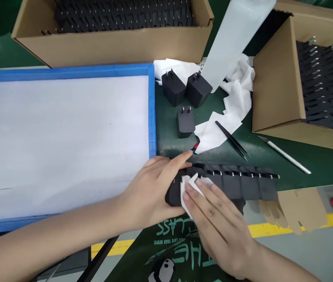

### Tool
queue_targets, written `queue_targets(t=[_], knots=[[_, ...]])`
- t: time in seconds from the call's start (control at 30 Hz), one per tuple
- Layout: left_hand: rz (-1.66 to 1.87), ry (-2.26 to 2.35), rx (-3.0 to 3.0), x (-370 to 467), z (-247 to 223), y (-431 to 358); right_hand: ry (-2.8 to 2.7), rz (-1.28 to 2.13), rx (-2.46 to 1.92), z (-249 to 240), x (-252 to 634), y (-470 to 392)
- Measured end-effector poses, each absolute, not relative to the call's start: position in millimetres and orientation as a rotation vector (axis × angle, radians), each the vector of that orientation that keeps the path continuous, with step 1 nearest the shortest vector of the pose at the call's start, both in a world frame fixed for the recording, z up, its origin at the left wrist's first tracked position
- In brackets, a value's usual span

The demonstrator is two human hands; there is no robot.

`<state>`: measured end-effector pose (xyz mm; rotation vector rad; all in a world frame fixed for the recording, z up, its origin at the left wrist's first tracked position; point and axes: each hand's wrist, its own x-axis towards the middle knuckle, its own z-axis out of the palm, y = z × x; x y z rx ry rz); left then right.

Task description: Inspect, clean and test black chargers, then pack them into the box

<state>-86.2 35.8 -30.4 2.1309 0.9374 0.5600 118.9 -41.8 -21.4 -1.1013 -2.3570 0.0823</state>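
A row of black plug adapters with metal prongs lies along the front edge of the green table. My left hand is wrapped round the left end of this row, thumb and fingers on either side. Pressed on the adapters beside it, my right hand holds a white cloth under its fingertips. Behind the hands stand three more black adapters, one nearer and two farther back. The surface under the cloth is hidden.
A blue-rimmed tray lined with white is at left. Cardboard boxes of adapters stand at the back and right. Black tweezers, a craft knife and crumpled white cloth lie between. Cardboard pieces jut from the front edge.
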Motion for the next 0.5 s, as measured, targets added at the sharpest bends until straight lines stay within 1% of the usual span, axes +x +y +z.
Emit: queue_targets(t=[0.17, 0.5], knots=[[0.569, 0.952, 2.174, -84.0, -30.5, 35.7, -2.406, -0.154, -1.251, -25.1, 97.7, -45.1], [0.566, 0.942, 2.208, -87.0, -29.9, 33.7, -2.468, -0.149, -1.148, -13.5, 102.7, -40.5]])
